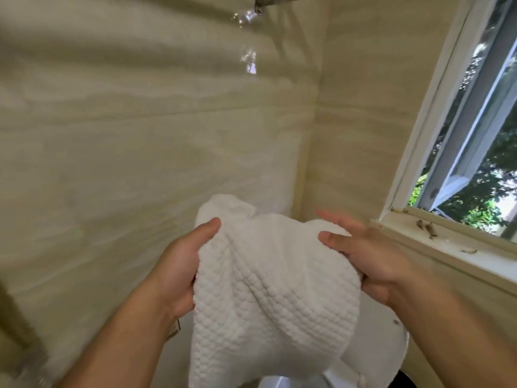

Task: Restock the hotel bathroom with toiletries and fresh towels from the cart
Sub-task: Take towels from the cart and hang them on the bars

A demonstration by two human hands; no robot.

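Towel, white, with a raised bubble weave, is held bunched at chest height between both hands, in front of a glossy beige wall; its lower end hangs loose in soft folds. The left hand grips the left edge, thumb pressed on top, fingers hidden beneath the cloth. The right hand pinches the right edge, thumb on the front and fingers fairly straight behind. Both forearms reach forward, bare. At the right, a white-framed window stands open onto foliage, with flakes on its sill. A metal fitting shows at the top edge.
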